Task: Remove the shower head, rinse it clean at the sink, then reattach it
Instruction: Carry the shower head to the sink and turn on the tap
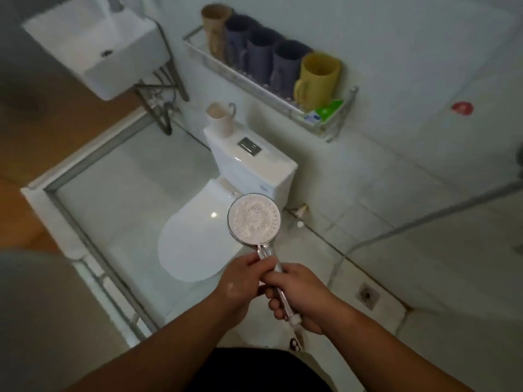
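I judge the carry to the sink comes next, so I'd keep both grips firm and the spray face level. My right hand is curled round the lower handle of the shower head, and my left hand pinches its neck. The head hovers above the toilet lid. The sink lies beyond the toilet, to its left.
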`<state>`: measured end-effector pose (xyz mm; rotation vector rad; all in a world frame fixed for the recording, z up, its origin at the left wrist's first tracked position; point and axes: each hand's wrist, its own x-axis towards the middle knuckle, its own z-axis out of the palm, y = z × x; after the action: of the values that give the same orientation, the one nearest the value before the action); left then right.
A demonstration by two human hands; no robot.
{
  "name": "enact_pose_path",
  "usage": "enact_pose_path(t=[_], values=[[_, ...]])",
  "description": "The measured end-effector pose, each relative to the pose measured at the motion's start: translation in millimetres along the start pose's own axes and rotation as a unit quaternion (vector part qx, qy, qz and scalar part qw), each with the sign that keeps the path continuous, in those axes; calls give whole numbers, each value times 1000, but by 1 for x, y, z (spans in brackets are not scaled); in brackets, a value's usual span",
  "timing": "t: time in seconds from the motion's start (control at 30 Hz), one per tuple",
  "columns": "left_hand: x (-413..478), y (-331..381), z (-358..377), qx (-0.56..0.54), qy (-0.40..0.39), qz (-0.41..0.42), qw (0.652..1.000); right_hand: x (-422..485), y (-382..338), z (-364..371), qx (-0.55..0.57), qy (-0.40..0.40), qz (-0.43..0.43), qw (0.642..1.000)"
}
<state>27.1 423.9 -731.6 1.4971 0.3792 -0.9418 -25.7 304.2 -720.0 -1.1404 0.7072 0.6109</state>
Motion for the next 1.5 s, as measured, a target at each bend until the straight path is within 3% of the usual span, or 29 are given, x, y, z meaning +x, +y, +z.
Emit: enact_pose_path(t=[0.27,0.5,0.67,0.87,1.13,1.23,1.5], values=[[-10,36,-162,-88,53,66,992,56,-37,158,-139,-33,-61,988],[4,75,-328,-63,41,95,993,117,-63,311,-207,-14,-101,973],[22,114,-407,-51,63,94,992,155,-98,387,-255,-18,-120,959],[67,167,-487,-110,123,71,984,235,-149,438,-378,-19,-178,908],[123,260,-610,-179,138,-14,974,354,-201,463,-359,85,-134,920],[148,300,-650,-167,152,-28,974,394,-231,468,-396,117,-102,905],[218,405,-739,-115,130,-22,985,503,-385,520,-396,185,-153,886]])
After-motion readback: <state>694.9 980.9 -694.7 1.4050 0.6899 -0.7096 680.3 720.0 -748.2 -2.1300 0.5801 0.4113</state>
